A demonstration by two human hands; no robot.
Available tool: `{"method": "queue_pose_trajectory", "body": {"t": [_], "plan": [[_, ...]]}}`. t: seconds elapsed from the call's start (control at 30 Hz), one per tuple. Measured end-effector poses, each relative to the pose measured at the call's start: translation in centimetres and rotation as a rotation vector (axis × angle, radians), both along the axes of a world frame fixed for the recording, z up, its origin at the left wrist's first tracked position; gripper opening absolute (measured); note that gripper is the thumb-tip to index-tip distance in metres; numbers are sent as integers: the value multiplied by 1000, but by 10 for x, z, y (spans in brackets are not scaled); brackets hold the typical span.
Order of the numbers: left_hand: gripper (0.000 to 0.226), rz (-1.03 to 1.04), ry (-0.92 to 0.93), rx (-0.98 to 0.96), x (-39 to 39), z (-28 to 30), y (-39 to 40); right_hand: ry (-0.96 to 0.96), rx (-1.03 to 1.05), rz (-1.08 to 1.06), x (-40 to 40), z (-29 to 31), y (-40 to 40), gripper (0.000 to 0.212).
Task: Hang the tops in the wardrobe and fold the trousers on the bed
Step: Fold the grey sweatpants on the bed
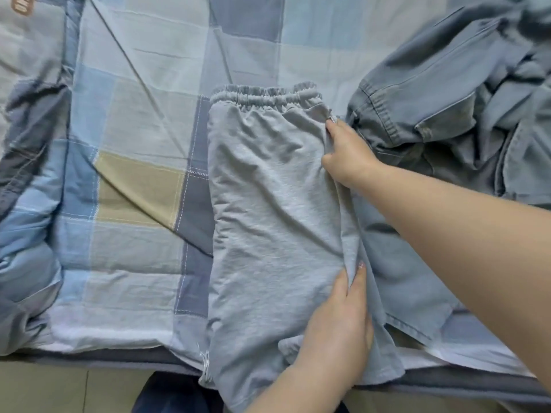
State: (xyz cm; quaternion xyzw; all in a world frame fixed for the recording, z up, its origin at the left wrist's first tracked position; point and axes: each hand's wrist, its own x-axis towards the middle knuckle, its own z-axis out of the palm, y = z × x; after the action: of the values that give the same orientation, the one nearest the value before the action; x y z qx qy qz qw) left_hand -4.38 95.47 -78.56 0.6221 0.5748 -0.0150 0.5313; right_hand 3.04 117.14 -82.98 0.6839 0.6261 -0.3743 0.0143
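A pair of light grey jersey trousers with a gathered elastic waistband (277, 210) lies lengthwise on the bed, waistband away from the person and legs running back toward the near edge, where the hems hang just over the side. The cloth is doubled, one leg laid over the other, with soft creases across it.

The right hand (347, 152) reaches in from the right and grips the right edge of the trousers just below the waistband — fingers curled round the fold of cloth, thumb on the grey fabric. The left hand (343, 323) comes up from the bottom of the view and pinches the same right edge lower down, thumb and fingers closed on a ridge of the jersey.

Touching the trousers on their right lies a heap of pale blue denim garments (441, 99) — a seamed waistband and a pocket show, and a flat denim panel runs under the right forearm.

Everything rests on a patchwork-printed bed cover in blue, grey, white and beige squares (134, 174), rumpled along the left side. Below the bed edge a strip of pale tiled floor (59, 391) shows.
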Motion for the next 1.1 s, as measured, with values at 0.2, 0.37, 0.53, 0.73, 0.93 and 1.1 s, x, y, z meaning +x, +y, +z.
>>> {"method": "queue_pose_trajectory", "body": {"t": [0.2, 0.37, 0.53, 0.73, 0.93, 1.1], "plan": [[82, 25, -280, -121, 11, -23, -30, 132, -148, -169, 39, -14, -52, 86], [44, 408, -221, -165, -27, -35, -76, 143, -172, -378, 66, -21, -159, 73], [34, 790, 47, -197, -91, -38, -123, 114, -242, -479, 70, -3, -249, 24], [59, 714, -80, -327, -85, -33, -148, 151, -318, -508, 47, 8, -292, 30], [55, 625, -200, -322, -21, -44, -115, 92, -416, -513, 29, -5, -296, 59], [24, 266, -372, -397, 8, -37, -124, -49, -530, -508, 41, -7, -293, 54]]}}
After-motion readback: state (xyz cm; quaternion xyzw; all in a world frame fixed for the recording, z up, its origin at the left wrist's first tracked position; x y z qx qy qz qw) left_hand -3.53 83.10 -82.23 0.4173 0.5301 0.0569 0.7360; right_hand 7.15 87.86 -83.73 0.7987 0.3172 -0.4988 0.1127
